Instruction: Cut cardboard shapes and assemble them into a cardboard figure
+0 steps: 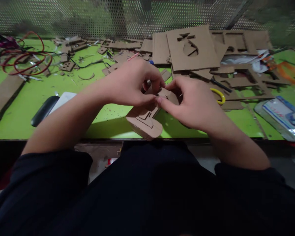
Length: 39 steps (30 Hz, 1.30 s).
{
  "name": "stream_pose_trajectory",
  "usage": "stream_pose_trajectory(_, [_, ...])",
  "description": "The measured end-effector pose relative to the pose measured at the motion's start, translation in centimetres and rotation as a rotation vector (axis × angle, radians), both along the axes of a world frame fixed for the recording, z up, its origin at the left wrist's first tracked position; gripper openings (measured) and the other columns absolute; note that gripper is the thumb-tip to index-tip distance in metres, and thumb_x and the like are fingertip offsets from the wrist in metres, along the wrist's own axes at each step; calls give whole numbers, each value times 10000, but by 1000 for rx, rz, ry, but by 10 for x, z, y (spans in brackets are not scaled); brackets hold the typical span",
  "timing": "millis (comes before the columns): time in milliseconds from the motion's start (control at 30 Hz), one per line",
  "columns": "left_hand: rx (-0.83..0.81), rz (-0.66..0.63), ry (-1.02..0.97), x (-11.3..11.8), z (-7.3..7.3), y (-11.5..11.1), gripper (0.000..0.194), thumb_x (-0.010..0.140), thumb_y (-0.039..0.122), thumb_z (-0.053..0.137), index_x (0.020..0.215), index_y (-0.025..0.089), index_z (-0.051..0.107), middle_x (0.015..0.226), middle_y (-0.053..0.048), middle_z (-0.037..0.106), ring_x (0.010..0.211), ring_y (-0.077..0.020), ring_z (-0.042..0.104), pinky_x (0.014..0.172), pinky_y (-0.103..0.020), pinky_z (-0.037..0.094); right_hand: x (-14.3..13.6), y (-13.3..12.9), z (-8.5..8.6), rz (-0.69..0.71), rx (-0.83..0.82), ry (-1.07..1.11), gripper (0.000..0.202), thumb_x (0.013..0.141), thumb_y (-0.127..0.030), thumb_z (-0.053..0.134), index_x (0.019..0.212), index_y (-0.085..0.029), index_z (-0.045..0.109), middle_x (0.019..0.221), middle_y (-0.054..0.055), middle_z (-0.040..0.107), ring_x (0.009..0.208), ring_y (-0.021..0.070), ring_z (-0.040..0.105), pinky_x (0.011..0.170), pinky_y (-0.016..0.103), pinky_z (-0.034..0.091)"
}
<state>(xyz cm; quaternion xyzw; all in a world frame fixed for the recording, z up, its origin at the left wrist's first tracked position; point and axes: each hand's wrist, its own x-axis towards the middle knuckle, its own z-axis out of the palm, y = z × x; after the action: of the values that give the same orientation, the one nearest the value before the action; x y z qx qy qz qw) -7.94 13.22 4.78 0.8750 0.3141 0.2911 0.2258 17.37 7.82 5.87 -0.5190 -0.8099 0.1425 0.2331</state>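
Between my hands, near the front edge of the green table, is a layered cardboard piece [144, 123] with a rounded end and a cut-out shape on top. My left hand [135, 82] pinches its upper part, thumb and fingers bent over the cardboard. From the other side my right hand [193, 100] grips the same cardboard, its thumb and forefinger close to the left fingertips. A small tan flap [168, 95] shows between the two hands. The exact spot where the fingertips meet the cardboard is partly hidden.
Cut cardboard sheets [194, 52] are piled behind my hands, with scraps scattered leftward. Red cable [43, 49] lies coiled at the back left. A black rounded object [44, 110] sits by my left forearm. A yellow ring-shaped handle [220, 96] and a plastic packet [282, 116] are on the right.
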Motion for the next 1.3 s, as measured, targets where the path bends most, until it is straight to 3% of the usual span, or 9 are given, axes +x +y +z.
stream_pose_trajectory(133, [-31,-62,154,-3,22,0,200,824,488,951,877,341,825,1057,-59,895,835,-310,787,786,-572,667,4,3,-9,49,-27,143,287,1007,-488,927,1107,-229,852,978,94,833,914,294,738,828,428,573])
stream_pose_trajectory(433, [-111,-111,92,-8,17,2,315,850,518,949,1106,347,883,1022,-53,880,914,-320,851,821,-569,747,38,21,-13,196,-17,343,186,1138,-410,745,1154,-277,874,1127,74,893,1021,272,806,940,452,636])
stream_pose_trajectory(567, [-146,-119,52,-9,19,4,306,821,547,1004,1033,352,900,1068,-75,887,978,-350,861,882,-599,767,63,38,-40,146,44,476,196,1042,-410,867,1168,-266,823,1163,105,865,996,232,781,908,410,625])
stream_pose_trajectory(667, [-168,-86,8,-10,17,5,372,815,544,1025,1084,318,903,1048,-80,871,952,-317,841,903,-586,749,65,35,-67,22,140,505,264,965,-474,913,964,-251,772,902,48,783,787,207,672,744,381,548])
stream_pose_trajectory(833, [-189,-99,-127,-9,12,6,542,825,636,1049,1212,299,872,1113,-93,844,942,-280,758,885,-609,706,57,21,-101,-69,-158,944,436,1038,-709,702,1013,-275,743,916,49,750,734,206,609,639,338,469])
stream_pose_trajectory(967, [-119,15,-301,2,5,-8,608,896,697,1007,1286,266,826,1205,-105,832,1026,-288,755,926,-584,709,49,12,-114,6,-341,1133,461,1008,-708,635,1196,-296,718,1045,63,800,663,184,580,580,324,446])
stream_pose_trajectory(1100, [-27,179,-343,23,-14,-34,772,980,818,872,1531,321,661,1410,-106,802,1294,-356,761,1013,-605,721,19,-8,-107,107,-113,1173,595,957,-699,843,1426,-357,712,1373,83,851,759,203,776,623,352,573])
stream_pose_trajectory(1200, [6,226,-271,31,-22,-51,860,1051,884,729,1699,360,518,1510,-134,758,1461,-386,738,1046,-593,723,-4,-22,-90,11,31,1159,451,963,-657,951,1191,-308,778,1013,28,861,658,185,750,613,347,614])
stream_pose_trajectory(1300, [48,209,-167,26,-14,-55,1020,1029,932,718,1793,330,413,1590,-163,727,1548,-415,698,1079,-609,708,-12,-30,-73,-3,98,1162,297,1008,-539,948,1064,-279,817,792,-6,792,606,177,715,611,343,645])
